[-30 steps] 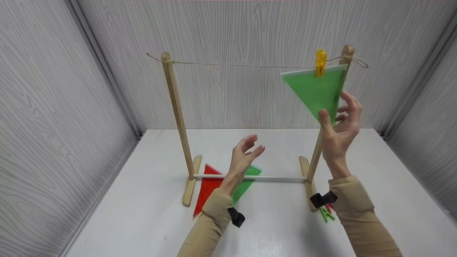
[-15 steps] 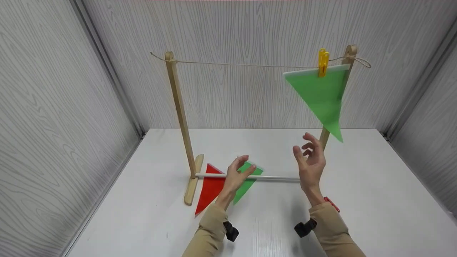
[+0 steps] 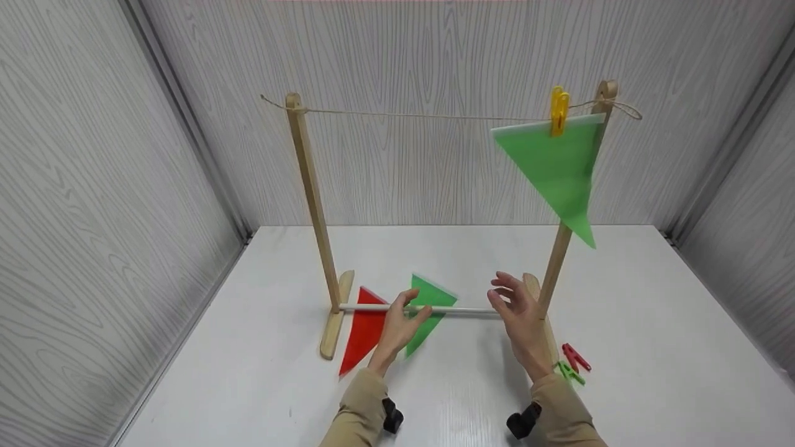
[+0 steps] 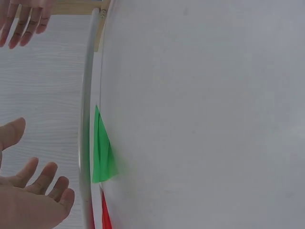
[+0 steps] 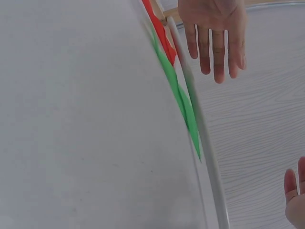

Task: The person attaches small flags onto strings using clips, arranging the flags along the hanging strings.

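Observation:
In the head view a green triangular flag hangs by a yellow clothespin from the right end of a string. My left hand is over the table with its fingers relaxed, overlapping the edges of a red flag and a second green flag lying beneath the stand's white rod. Near the rod's right end, my right hand has loosely bent fingers and holds nothing. Both wrist views show the flags below the rod, with the green flag apart from the left hand.
The string runs between two wooden posts on flat wooden feet. A red clothespin and a green clothespin lie on the white table beside the right foot. Grey wood-grain walls enclose the table's back and sides.
My right hand has let go of the hanging green flag's tip and come down and left toward the rod. The left hand has lowered toward the flags on the table.

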### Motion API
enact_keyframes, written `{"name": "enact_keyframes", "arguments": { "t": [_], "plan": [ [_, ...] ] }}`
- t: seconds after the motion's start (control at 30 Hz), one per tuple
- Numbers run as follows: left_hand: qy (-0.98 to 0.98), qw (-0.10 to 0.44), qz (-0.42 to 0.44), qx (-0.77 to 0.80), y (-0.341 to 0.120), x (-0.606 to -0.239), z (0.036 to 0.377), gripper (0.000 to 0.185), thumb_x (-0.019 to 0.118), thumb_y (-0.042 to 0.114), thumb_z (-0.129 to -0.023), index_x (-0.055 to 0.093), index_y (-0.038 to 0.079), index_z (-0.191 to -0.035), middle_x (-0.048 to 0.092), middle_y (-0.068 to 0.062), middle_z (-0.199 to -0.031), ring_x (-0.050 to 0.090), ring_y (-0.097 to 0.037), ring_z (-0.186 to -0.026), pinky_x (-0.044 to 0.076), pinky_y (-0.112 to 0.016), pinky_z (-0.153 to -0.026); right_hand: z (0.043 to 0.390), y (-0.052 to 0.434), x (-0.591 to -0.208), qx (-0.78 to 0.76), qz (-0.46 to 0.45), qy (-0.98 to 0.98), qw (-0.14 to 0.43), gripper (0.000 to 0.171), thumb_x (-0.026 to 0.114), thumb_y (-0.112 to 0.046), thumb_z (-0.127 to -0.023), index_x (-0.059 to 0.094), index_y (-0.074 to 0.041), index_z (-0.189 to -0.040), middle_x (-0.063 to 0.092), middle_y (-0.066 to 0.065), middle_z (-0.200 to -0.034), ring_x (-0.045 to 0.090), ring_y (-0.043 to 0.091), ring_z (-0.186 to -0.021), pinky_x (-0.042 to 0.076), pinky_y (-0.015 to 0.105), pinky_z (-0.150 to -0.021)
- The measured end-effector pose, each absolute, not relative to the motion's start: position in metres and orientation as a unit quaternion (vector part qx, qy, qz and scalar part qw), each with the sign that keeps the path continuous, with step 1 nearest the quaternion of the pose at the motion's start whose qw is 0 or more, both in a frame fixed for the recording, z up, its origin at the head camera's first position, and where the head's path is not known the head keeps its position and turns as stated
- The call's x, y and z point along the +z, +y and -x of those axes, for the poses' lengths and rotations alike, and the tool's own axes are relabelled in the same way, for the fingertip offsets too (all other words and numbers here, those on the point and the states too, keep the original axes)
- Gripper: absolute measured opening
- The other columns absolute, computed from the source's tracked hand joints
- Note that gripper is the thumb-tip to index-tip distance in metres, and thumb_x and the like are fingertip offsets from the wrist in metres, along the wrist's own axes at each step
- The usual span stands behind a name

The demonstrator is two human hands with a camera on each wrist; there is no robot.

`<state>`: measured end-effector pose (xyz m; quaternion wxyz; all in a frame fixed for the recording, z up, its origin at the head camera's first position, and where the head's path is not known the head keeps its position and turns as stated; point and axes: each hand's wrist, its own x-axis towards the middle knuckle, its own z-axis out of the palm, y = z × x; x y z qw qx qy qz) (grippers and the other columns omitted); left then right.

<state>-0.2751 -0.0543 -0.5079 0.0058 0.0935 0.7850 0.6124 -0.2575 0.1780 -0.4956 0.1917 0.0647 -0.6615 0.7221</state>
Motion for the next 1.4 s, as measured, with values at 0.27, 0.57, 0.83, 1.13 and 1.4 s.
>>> {"name": "enact_keyframes", "arguments": {
  "t": [0.27,0.57,0.83,1.13,1.4],
  "plan": [
    [0.828,0.027,-0.118,0.547,-0.062,-0.512,0.271,0.054,0.064,0.019,-0.099,0.045,-0.001,-0.145,0.048,-0.023,-0.151,0.040,-0.043,-0.143,0.034,-0.060,-0.119,0.258,0.173,-0.515,0.711,-0.020,-0.695,0.105,0.038,0.063,-0.007,-0.098,0.055,0.001,-0.135,0.063,0.007,-0.120,0.061,0.008,-0.107,0.055,0.017,-0.084],
    [0.872,0.085,-0.153,0.457,-0.071,-0.514,0.264,0.053,0.065,0.022,-0.097,0.048,0.006,-0.145,0.051,-0.018,-0.147,0.048,-0.037,-0.133,0.039,-0.059,-0.116,0.258,0.173,-0.524,0.732,-0.025,-0.681,-0.009,0.042,0.063,-0.007,-0.098,0.053,0.013,-0.133,0.069,0.017,-0.124,0.067,0.007,-0.105,0.055,0.020,-0.093],
    [0.876,0.123,-0.148,0.443,-0.073,-0.514,0.260,0.059,0.066,0.029,-0.097,0.046,0.009,-0.148,0.049,-0.016,-0.150,0.046,-0.035,-0.136,0.039,-0.058,-0.117,0.260,0.176,-0.535,0.742,-0.020,-0.666,-0.078,0.043,0.066,-0.014,-0.097,0.057,0.009,-0.133,0.069,0.013,-0.128,0.065,0.009,-0.113,0.051,0.026,-0.104],
    [0.867,0.189,-0.183,0.423,-0.076,-0.513,0.258,0.067,0.064,0.036,-0.098,0.037,0.009,-0.153,0.043,-0.018,-0.154,0.042,-0.035,-0.140,0.035,-0.057,-0.120,0.262,0.183,-0.544,0.746,0.002,-0.658,-0.106,0.047,0.064,-0.016,-0.099,0.051,0.003,-0.141,0.057,0.018,-0.144,0.058,0.017,-0.129,0.047,0.019,-0.104],
    [0.826,0.203,-0.222,0.477,-0.072,-0.515,0.259,0.052,0.057,0.019,-0.103,0.042,-0.003,-0.148,0.048,-0.022,-0.152,0.045,-0.036,-0.144,0.037,-0.053,-0.120,0.262,0.186,-0.548,0.738,-0.017,-0.667,-0.101,0.049,0.065,-0.010,-0.098,0.049,0.006,-0.141,0.054,0.023,-0.144,0.061,0.012,-0.122,0.050,0.016,-0.099]
  ]
}}
